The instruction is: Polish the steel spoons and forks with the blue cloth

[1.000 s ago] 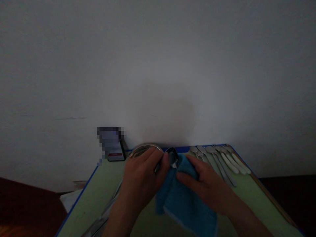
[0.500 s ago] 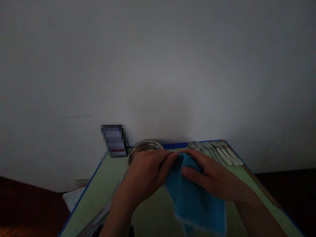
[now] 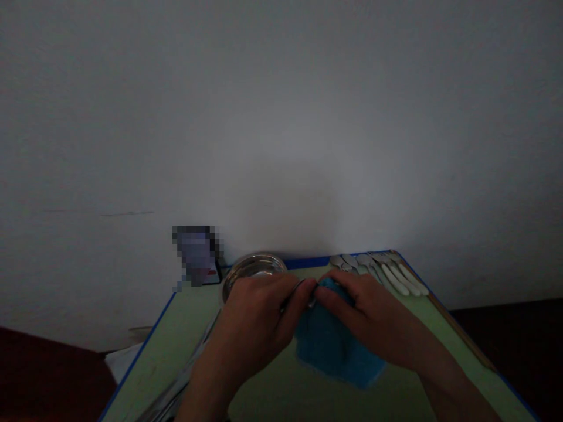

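Note:
A thin, shiny metal utensil (image 3: 312, 301) is pinched in my left hand (image 3: 259, 313), mostly hidden by the fingers, so its exact kind does not show. My right hand (image 3: 373, 305) is closed on a blue cloth (image 3: 336, 349), pressing it between thumb and fingers right beside the left fingertips. The cloth's lower part hangs loose over the table. Behind my left hand stands a round metal bowl (image 3: 255, 265), partly covered by that hand. Several spoons (image 3: 391, 276) lie side by side at the table's back right, some with white handles.
The pale green table (image 3: 272, 392) has a blue edge and backs onto a grey wall (image 3: 281, 117). A blurred-out phone (image 3: 197, 258) leans upright at the back left. Long thin items in clear wrapping (image 3: 176, 390) lie along the left, partly under my left forearm.
The blue cloth has been drawn up and bunched, and less of it hangs down. My right thumb has moved left, close to the left fingertips. The view has shifted slightly.

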